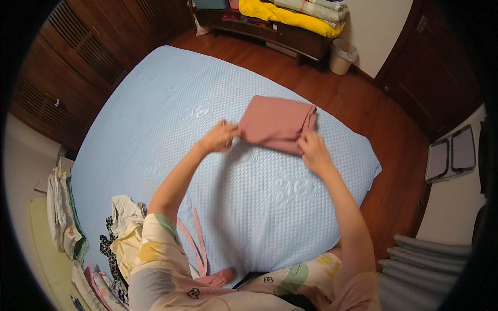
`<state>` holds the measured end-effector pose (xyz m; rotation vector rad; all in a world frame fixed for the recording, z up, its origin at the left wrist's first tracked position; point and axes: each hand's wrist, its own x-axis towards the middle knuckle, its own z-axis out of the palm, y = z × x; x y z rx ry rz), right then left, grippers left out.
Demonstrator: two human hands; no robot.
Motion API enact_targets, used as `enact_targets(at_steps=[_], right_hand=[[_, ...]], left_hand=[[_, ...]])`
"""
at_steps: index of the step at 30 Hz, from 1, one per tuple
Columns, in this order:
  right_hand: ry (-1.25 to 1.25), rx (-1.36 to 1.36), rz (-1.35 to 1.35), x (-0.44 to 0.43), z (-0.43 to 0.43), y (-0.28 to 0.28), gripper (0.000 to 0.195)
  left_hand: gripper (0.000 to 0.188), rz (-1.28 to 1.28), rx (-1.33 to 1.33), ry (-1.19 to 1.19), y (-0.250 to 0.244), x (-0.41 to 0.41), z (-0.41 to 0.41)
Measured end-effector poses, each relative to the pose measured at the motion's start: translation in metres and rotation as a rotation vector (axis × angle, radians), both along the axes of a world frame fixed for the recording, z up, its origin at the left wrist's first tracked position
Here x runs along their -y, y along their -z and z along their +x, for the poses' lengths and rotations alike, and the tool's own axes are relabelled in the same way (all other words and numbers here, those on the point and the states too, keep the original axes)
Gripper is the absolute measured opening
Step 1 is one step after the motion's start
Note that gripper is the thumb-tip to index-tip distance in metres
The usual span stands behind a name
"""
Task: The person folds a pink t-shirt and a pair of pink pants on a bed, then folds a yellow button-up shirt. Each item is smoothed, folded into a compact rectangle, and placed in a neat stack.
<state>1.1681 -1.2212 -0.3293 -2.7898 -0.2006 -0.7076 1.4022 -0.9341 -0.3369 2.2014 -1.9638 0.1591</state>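
Observation:
A folded piece of dusty-pink fabric (pixel 276 120) lies on the light blue quilted bed cover (pixel 175 105). At its near left corner is my left hand (pixel 221 137), fingers bent and slightly blurred; whether they grip the cloth cannot be told. My right hand (pixel 314 151) pinches the near right corner of the fabric. Another pink cloth item (pixel 216 278) with two long straps lies close to my lap, partly hidden by my clothing.
Crumpled white and yellow clothes (pixel 126 241) lie on the bed at the left, with more garments (pixel 64 214) beyond. A dark wooden cabinet (pixel 268 33) bearing folded textiles and a waste bin (pixel 342 58) stand past the far edge. Grey pleated fabric (pixel 424 268) is at lower right.

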Motion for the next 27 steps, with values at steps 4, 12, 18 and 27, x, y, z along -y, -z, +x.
enact_targets(at_steps=[4,12,18,27], right_hand=[[0.120,-0.163,0.163,-0.012,-0.030,0.030,0.031],[0.182,-0.342,0.168,-0.005,0.007,0.058,0.026],[0.377,-0.151,0.083,-0.042,-0.026,0.061,0.045],[0.196,-0.422,-0.111,-0.108,-0.069,0.081,0.070]], left_hand=[[0.026,-0.088,-0.163,-0.162,0.038,0.001,-0.037],[0.054,-0.195,-0.132,-0.448,0.098,0.090,-0.063],[0.058,-0.103,-0.165,-0.450,0.095,0.084,-0.073],[0.052,0.033,-0.399,-0.318,0.086,-0.056,-0.259]])
